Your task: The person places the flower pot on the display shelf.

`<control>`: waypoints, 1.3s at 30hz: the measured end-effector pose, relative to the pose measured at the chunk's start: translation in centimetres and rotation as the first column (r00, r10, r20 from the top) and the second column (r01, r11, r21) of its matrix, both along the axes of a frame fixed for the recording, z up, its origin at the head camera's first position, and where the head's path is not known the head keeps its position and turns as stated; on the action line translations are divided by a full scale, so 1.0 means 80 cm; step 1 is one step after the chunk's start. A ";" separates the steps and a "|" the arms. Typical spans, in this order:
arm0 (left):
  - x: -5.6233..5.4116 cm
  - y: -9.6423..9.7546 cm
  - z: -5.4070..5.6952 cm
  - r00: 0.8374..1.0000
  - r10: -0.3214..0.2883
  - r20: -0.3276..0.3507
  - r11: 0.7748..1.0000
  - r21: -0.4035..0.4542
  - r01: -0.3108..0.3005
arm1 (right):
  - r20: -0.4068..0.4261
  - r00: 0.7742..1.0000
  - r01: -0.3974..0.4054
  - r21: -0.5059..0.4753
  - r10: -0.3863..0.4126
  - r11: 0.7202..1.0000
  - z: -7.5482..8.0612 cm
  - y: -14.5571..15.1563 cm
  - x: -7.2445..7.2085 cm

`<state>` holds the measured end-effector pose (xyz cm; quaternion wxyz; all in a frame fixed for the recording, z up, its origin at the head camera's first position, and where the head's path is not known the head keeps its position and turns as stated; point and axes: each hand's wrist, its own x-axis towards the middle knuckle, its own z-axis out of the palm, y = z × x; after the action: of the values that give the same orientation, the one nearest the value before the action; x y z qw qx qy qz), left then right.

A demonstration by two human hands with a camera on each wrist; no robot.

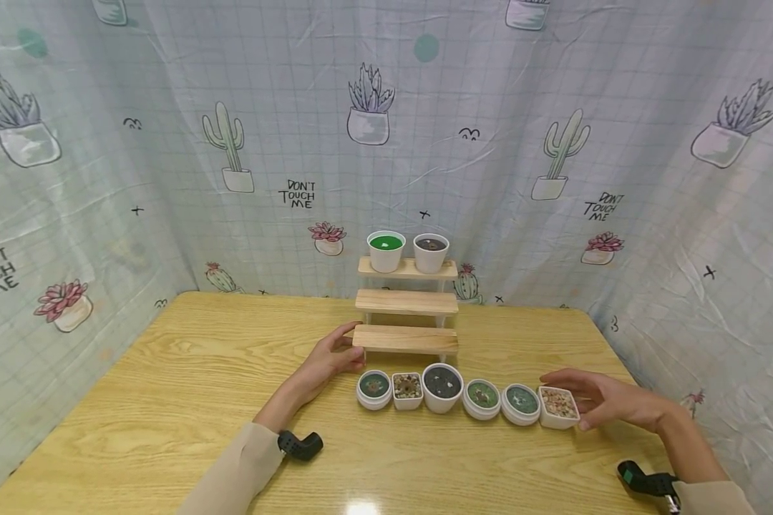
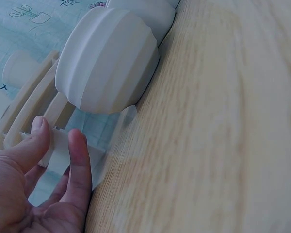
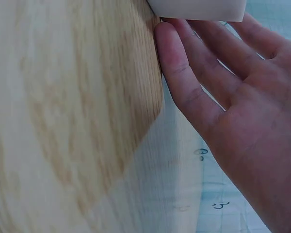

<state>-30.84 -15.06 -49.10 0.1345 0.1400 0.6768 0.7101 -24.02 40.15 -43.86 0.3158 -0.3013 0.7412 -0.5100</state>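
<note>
A three-tier wooden stand [image 1: 404, 338] with clear supports stands on the table. My left hand [image 1: 325, 363] holds the left end of its lowest tier, thumb in front and other fingers partly hidden behind. Before the stand runs a row of small white pots: a round pot [image 1: 373, 390], a square pebble pot [image 1: 407, 390], a taller pot [image 1: 442, 386], and two more round pots [image 1: 482, 398] [image 1: 521, 404]. At the row's right end sits a square pot [image 1: 558, 408] of pale pebbles. My right hand [image 1: 608, 400] reaches round its right side, fingers fairly straight; contact is unclear.
On the top tier stand a green-filled white pot [image 1: 386, 250] and a dark-filled white pot [image 1: 431, 252]. A cactus-print curtain [image 1: 264, 143] surrounds the back and sides of the wooden table [image 1: 187, 400].
</note>
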 end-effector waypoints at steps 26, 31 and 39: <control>-0.001 0.000 0.000 1.000 -0.005 -0.012 1.000 0.003 0.005 | 0.064 0.998 0.025 0.040 -0.027 0.999 -0.003 -0.008 -0.004; -0.001 0.000 -0.001 1.000 -0.003 -0.012 1.000 0.002 0.003 | 0.059 0.998 -0.003 0.001 0.003 1.000 -0.003 -0.010 -0.005; -0.001 0.001 -0.001 1.000 0.011 0.002 1.000 0.005 -0.011 | 0.054 0.998 -0.012 -0.001 0.012 1.000 -0.003 -0.011 -0.004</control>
<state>-30.89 -15.00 -49.19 0.1307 0.1361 0.6757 0.7126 -24.35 39.28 -44.12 0.3384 -0.2918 0.7307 -0.5162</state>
